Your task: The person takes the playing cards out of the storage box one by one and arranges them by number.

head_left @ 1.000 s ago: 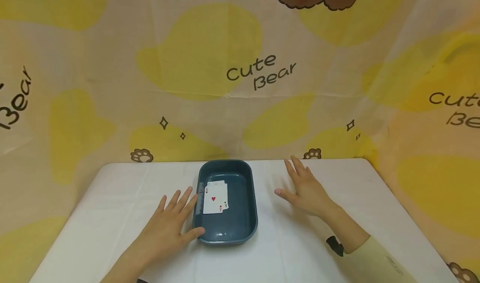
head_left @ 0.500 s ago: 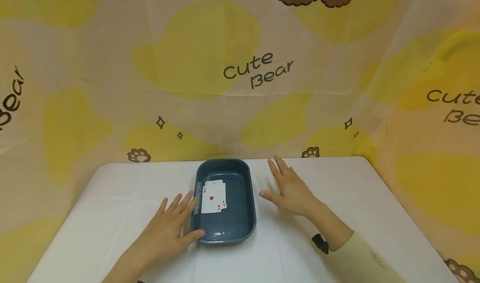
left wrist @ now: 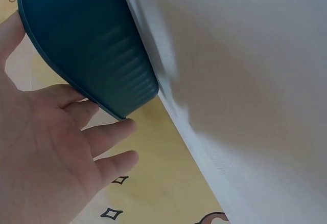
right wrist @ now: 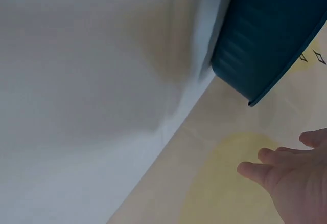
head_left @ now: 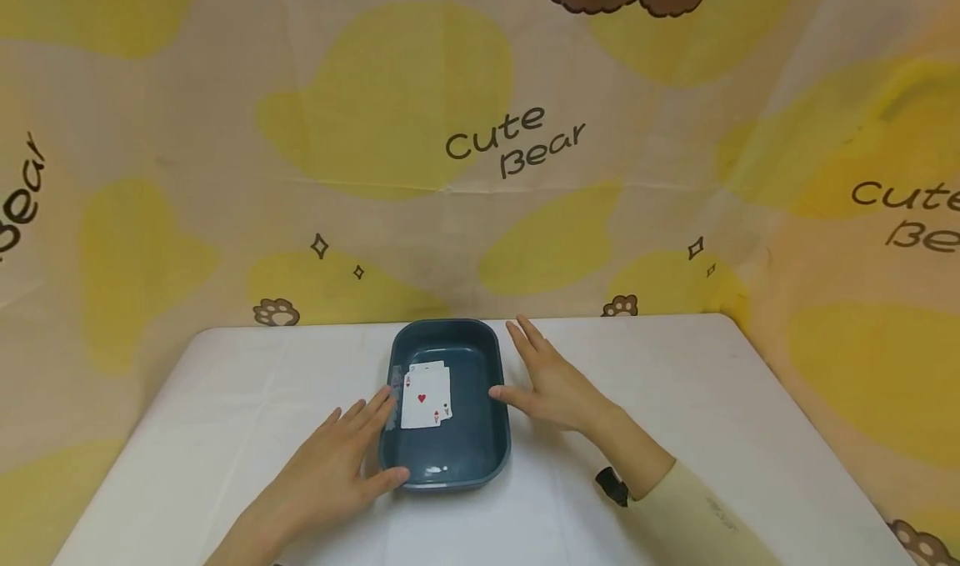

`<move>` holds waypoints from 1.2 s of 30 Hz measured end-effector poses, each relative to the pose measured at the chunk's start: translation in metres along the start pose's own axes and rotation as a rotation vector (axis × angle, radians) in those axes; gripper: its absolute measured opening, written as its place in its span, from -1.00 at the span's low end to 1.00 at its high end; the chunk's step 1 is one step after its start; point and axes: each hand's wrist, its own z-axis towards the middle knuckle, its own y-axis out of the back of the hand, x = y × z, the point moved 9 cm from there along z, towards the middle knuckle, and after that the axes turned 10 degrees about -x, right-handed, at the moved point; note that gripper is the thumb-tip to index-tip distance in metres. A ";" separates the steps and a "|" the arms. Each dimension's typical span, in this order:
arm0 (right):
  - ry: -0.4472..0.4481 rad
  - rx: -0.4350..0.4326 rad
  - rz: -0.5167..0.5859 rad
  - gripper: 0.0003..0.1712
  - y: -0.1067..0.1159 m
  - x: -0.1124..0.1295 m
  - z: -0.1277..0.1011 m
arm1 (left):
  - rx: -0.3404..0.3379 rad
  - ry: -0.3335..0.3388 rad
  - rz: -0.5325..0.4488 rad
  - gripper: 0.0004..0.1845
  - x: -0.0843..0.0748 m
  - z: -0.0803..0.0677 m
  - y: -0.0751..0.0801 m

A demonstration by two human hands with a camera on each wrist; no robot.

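Note:
A dark blue rectangular tray (head_left: 476, 433) stands on the white table in the head view. In it lies a small overlapping pile of playing cards (head_left: 430, 412), an ace of hearts on top. At the tray's left side my left hand (head_left: 330, 466) has its fingers spread along the rim, thumb at the near left corner; in the left wrist view this hand (left wrist: 51, 127) meets the rim. My right hand (head_left: 562, 387) is at the right side, thumb tip by the rim. The right wrist view shows its fingers (right wrist: 255, 172) extended, apart from the tray (right wrist: 271, 35).
A white cloth (head_left: 675, 399) covers the table. Close behind its back edge hangs a yellow-patterned curtain (head_left: 375, 132) with "Cute Bear" lettering, which also runs along both sides. A greyish patch (head_left: 393, 391) shows on the tray's left inner wall.
My right hand has moved left, from well clear of the tray to beside its right rim. My left hand has stayed at the left rim, its fingers drawn slightly closer together.

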 end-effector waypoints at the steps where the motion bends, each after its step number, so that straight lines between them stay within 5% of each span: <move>1: -0.005 0.002 0.012 0.23 -0.001 0.002 0.001 | 0.002 0.006 -0.005 0.05 0.000 0.000 0.000; 13: 0.042 0.015 0.058 0.20 -0.017 0.032 0.011 | 0.077 0.121 -0.030 0.09 0.005 0.001 -0.006; 23: 0.115 -0.051 0.016 0.10 -0.024 0.052 0.024 | 0.091 0.122 -0.029 0.09 0.006 0.002 -0.006; 36: 0.067 0.001 0.184 0.14 -0.050 0.064 0.040 | 0.058 0.085 -0.023 0.08 0.004 0.001 -0.004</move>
